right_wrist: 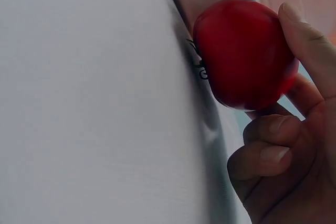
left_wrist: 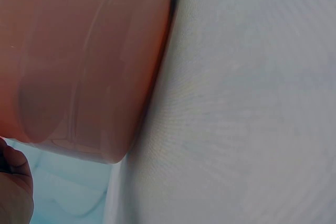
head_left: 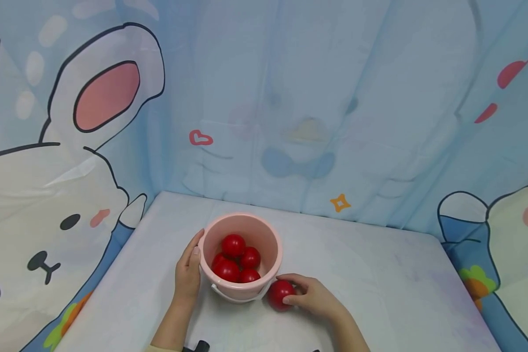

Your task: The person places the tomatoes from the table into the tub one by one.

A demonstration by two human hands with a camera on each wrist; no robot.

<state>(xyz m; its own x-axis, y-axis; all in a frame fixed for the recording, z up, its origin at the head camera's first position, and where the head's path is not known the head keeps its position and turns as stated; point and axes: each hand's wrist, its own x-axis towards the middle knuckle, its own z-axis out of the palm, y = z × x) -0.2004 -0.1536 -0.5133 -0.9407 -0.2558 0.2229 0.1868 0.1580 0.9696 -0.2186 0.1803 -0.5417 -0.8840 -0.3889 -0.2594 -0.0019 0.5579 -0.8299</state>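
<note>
A pink bucket (head_left: 241,292) with a white handle (head_left: 222,295) stands upright on the table. Inside it lie several red tomatoes (head_left: 233,245). My left hand (head_left: 187,276) rests against the bucket's left side near the rim, its fingers fairly straight; in the left wrist view the bucket wall (left_wrist: 89,66) fills the upper left. Just right of the bucket, my right hand (head_left: 314,296) pinches another tomato (right_wrist: 244,53) between thumb and fingers. A dark, curly stem end on that tomato points toward the tabletop. Whether it touches the table is unclear.
A white cloth covers the table (head_left: 378,283). Behind and at both sides hangs a light blue curtain (head_left: 246,98) printed with cartoon rabbits. At the lower edge, a black object (head_left: 201,346) shows by the left forearm.
</note>
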